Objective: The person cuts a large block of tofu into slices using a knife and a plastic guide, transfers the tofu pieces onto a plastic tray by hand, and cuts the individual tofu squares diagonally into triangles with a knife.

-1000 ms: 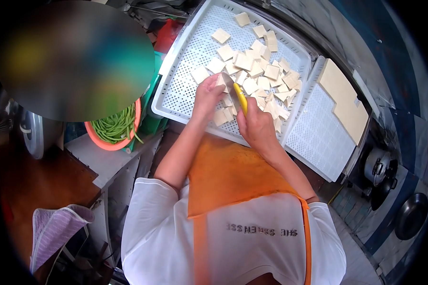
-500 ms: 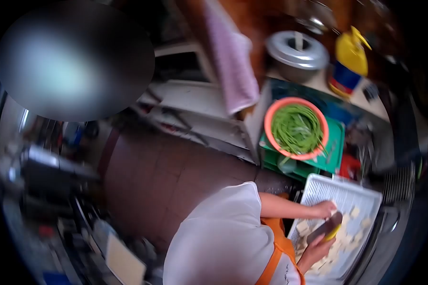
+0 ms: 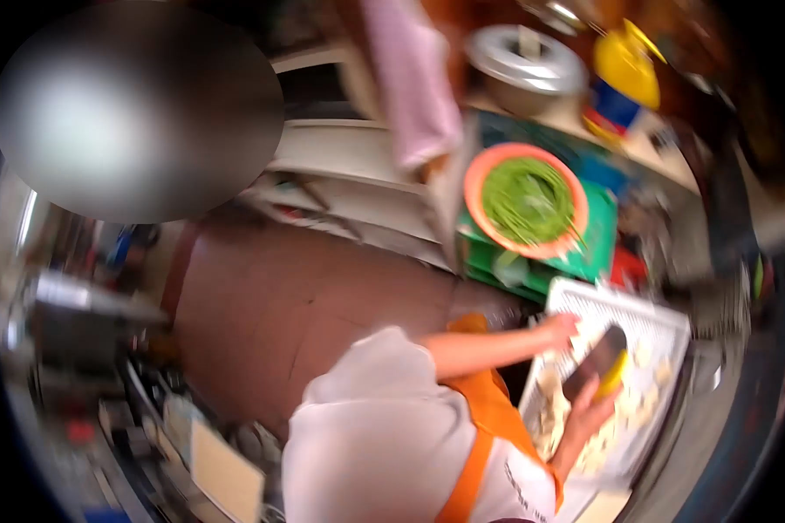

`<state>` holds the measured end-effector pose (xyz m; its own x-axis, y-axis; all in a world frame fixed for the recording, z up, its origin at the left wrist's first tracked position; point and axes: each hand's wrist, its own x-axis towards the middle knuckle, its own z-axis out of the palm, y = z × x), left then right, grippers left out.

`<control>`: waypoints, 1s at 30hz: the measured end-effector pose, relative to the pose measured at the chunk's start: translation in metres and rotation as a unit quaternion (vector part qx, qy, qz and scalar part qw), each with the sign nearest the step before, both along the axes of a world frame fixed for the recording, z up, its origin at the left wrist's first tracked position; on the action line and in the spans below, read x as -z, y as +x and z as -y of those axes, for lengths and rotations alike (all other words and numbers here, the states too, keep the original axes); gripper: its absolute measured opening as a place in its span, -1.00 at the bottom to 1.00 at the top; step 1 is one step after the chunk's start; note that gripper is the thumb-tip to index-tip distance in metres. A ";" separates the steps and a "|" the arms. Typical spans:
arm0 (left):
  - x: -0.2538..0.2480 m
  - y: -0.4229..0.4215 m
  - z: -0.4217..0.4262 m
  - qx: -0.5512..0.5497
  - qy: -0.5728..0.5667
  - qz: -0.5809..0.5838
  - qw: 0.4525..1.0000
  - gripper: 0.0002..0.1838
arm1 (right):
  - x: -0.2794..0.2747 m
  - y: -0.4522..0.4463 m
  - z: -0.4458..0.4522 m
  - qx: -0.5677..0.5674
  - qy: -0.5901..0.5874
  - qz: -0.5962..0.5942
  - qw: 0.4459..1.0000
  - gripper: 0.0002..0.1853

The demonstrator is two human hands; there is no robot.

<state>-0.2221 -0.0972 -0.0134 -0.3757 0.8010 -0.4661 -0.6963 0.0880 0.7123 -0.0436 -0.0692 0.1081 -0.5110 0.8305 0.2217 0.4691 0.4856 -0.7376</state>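
Note:
My right hand is closed around a broad, dark-bladed tool with a yellow edge or handle, held tilted above a white slatted plastic tray. Whether the tool is a knife or a scraper, I cannot tell. Pale, roughly cube-shaped pieces lie scattered in the tray. My left hand hovers over the tray's near side, left of the blade and apart from it. Its fingers are smeared by motion, and anything between them is hidden.
Beyond the tray, an orange bowl of long green vegetables rests on a green crate. Behind stand a lidded metal pot and a yellow-and-blue jug. A pink towel hangs left; brown floor stretches behind me.
The whole view has shifted, moving the tray and bowl up and left in it. My left hand has drawn away from the blade towards the tray's near side. My right hand keeps the tool.

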 end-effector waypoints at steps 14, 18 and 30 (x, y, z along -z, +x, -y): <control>-0.052 0.010 -0.009 0.177 0.001 0.024 0.984 -0.61 | -0.016 0.008 0.038 0.092 0.052 0.049 0.993 -0.74; -0.053 0.012 -0.016 0.209 -0.009 0.022 0.978 -0.61 | -0.018 0.004 0.043 0.106 0.033 0.049 0.993 -0.74; -0.051 0.006 -0.026 0.250 0.003 0.011 0.968 -0.62 | -0.015 -0.009 0.040 0.098 0.024 0.094 0.990 -0.77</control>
<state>-0.2158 -0.0712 0.0376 0.0696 0.8831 -0.4639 -0.5822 0.4136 0.7000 -0.0525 -0.1096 0.1226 -0.3765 0.9088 0.1800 0.6847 0.4038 -0.6067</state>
